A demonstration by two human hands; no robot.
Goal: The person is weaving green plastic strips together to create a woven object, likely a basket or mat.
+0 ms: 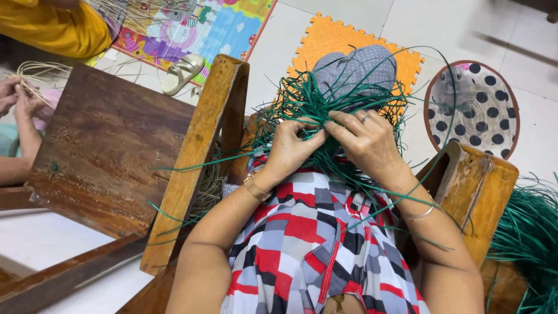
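A tangle of green strands rests on my lap, over a grey dotted cloth. My left hand and my right hand meet at the middle of the tangle, fingers pinched on the green strands. Loose strands trail down over my patterned red, grey and white dress. I sit in a wooden chair, its left armrest and right armrest on either side of my arms.
A wooden chair seat stands to my left. Another person's hands work pale strands at the far left. A sandal, colourful mats, an orange foam mat, a dotted round cushion and a heap of green strands lie on the floor.
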